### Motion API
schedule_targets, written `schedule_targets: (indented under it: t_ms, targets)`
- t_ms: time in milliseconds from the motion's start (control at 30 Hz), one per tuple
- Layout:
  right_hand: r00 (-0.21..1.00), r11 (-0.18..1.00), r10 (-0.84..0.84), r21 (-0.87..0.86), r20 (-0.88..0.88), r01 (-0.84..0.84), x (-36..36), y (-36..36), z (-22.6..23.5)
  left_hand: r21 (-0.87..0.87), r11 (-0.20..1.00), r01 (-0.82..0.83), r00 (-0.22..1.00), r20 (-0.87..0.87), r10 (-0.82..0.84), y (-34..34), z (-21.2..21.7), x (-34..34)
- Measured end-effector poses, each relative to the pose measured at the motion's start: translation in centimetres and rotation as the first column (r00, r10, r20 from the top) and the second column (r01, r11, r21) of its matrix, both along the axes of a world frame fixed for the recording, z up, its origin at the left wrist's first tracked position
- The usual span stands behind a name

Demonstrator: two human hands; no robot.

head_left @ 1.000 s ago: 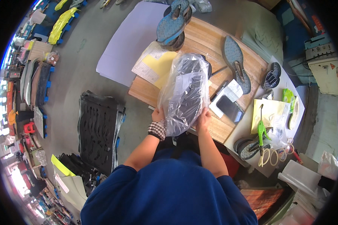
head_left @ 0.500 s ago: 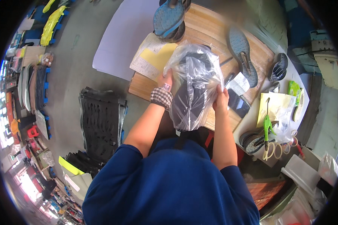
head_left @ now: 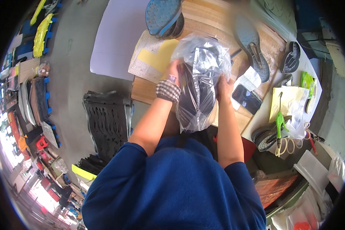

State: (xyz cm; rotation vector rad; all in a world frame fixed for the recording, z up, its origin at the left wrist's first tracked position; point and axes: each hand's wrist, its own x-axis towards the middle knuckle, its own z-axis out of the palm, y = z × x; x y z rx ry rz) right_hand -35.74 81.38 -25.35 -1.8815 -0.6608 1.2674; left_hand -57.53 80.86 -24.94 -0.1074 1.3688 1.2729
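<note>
Both hands are on one clear plastic bag, dark contents inside. Left hand is closed on the bag's left side, fingers partly out of sight against the plastic. Right hand grips the right side, slightly lower; its fingertips are mostly hidden. Checked band on the left wrist.

Bag location: in front of the torso, over the near edge of the wooden board, lower end overhanging toward the blue shirt. Can't tell if its far end touches the board. Contents look like long, dark, curved pieces; plastic glare hides detail.

Left of the bag: yellow paper on top of a written sheet, bag's upper left edge close to it. Beyond those, a stack of blue-gray soles. Large pale sheet further left.

Right of the bag: dark phone near the right hand, white slip just beside it. Single sole lies past the slip. Small dark sole piece sits further right, then green packet. Green-handled tool lies partly over a pale yellow sheet.

Floor, left: stack of black cut sheets.
</note>
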Motion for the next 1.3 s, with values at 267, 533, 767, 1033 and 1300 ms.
schedule_targets:
  t_ms: [267,533,767,1033,1300]
  targets:
    - [0.567,0.883,0.447,-0.24,0.692,-0.403,-0.7,-0.2,0.9,-0.28,0.869,0.407,0.312,-0.852,-0.421,-0.6,1.4,-0.4]
    - [0.908,0.919,0.316,-0.328,0.276,-0.22,-0.8,-1.2,-2.3,-0.305,0.866,0.395,0.426,-0.774,-0.468,0.5,1.7,-0.5]
    - [0.897,0.966,-0.171,-0.251,-0.408,0.07,-3.9,-4.0,-1.8,-0.27,0.811,0.519,0.381,-0.776,-0.502,0.6,-4.3,-3.8]
    - [0.895,0.937,-0.342,-0.037,-0.288,0.346,-9.1,-3.8,2.4,-0.175,0.701,0.692,0.467,-0.632,-0.618,0.6,-13.0,-8.2]
    - [0.907,0.939,-0.28,0.106,-0.315,0.327,-8.3,-7.1,6.5,0.176,0.83,0.529,0.808,-0.403,-0.43,-3.5,-1.0,-5.3]
